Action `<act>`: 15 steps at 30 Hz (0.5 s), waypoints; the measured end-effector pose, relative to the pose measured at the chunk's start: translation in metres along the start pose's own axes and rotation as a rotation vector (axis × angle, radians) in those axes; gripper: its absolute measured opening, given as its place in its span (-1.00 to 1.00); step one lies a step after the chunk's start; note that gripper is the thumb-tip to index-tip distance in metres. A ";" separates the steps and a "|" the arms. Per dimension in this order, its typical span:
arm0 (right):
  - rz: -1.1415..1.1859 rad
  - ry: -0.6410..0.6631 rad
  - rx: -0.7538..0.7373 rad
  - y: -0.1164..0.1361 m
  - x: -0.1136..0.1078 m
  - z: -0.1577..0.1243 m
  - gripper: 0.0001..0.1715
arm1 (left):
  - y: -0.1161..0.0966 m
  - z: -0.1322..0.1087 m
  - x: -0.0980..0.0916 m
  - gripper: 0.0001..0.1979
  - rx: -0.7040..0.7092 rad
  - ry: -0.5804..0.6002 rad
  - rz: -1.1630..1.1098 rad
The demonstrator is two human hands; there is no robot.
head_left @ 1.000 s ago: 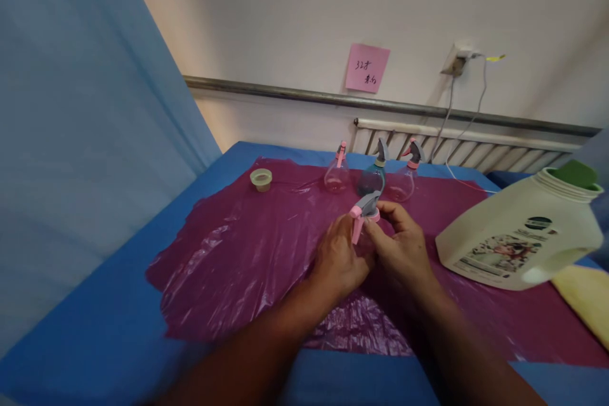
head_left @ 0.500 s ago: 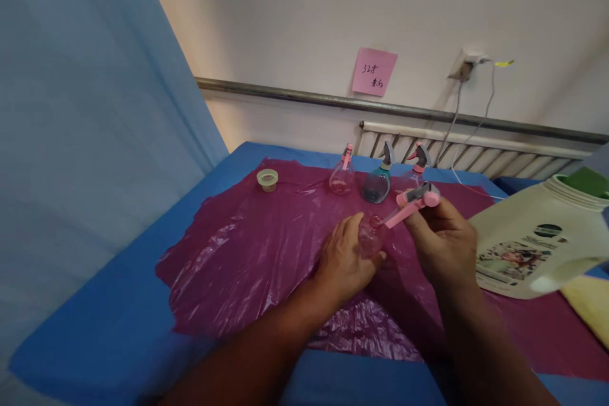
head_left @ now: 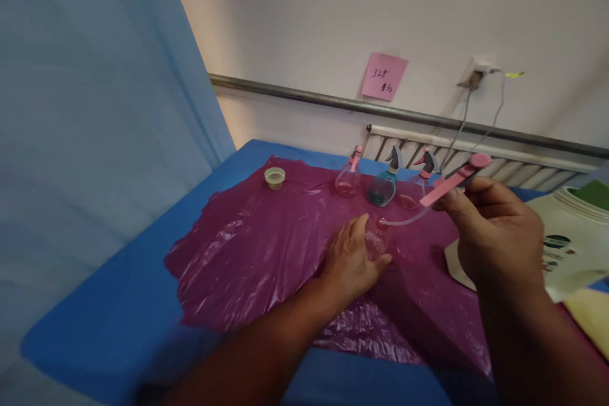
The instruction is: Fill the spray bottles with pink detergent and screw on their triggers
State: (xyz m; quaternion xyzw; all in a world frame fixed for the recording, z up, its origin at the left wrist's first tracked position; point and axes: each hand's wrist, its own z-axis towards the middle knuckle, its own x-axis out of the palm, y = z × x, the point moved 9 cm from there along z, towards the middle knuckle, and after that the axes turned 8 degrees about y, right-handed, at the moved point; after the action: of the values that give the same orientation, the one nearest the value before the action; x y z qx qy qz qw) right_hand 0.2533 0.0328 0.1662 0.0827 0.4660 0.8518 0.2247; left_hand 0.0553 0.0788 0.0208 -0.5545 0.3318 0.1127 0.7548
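My left hand (head_left: 354, 258) is wrapped round a small clear spray bottle (head_left: 375, 238) standing on the purple plastic sheet (head_left: 247, 254). Its mouth is uncapped. In my right hand (head_left: 499, 235) is a pink and grey spray head (head_left: 457, 179), held up to the right of the bottle. A thin clear dip tube (head_left: 412, 221) curves from the spray head to the bottle's mouth, its end at or just inside the opening. Behind stand a bottle with pink liquid (head_left: 347, 183), a teal bottle (head_left: 382, 187) and another pinkish bottle (head_left: 413, 191), each with a spray head on.
A small translucent cup (head_left: 275, 177) sits at the back left of the sheet. At the right are a large cream jug (head_left: 571, 235) and a yellow cloth (head_left: 590, 317). A pipe (head_left: 309, 96) and a radiator (head_left: 428, 146) run along the wall; a blue curtain (head_left: 95, 108) hangs at left.
My right hand has moved right and drawn the spray head away from the bottle, exposing more of the dip tube. My left hand still grips the bottle. The view has shifted slightly.
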 end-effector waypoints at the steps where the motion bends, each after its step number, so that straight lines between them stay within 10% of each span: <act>1: -0.008 -0.013 0.004 0.002 -0.002 -0.001 -0.61 | 0.000 0.000 0.001 -0.08 -0.001 0.002 -0.001; 15: -0.157 -0.210 0.071 0.037 -0.018 -0.020 -0.63 | -0.004 -0.005 0.005 -0.05 0.031 0.036 0.002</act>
State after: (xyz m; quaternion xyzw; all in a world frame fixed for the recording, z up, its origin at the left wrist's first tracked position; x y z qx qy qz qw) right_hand 0.2509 -0.0081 0.1868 0.1426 0.4749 0.8012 0.3350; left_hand 0.0588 0.0715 0.0201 -0.5443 0.3476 0.0983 0.7572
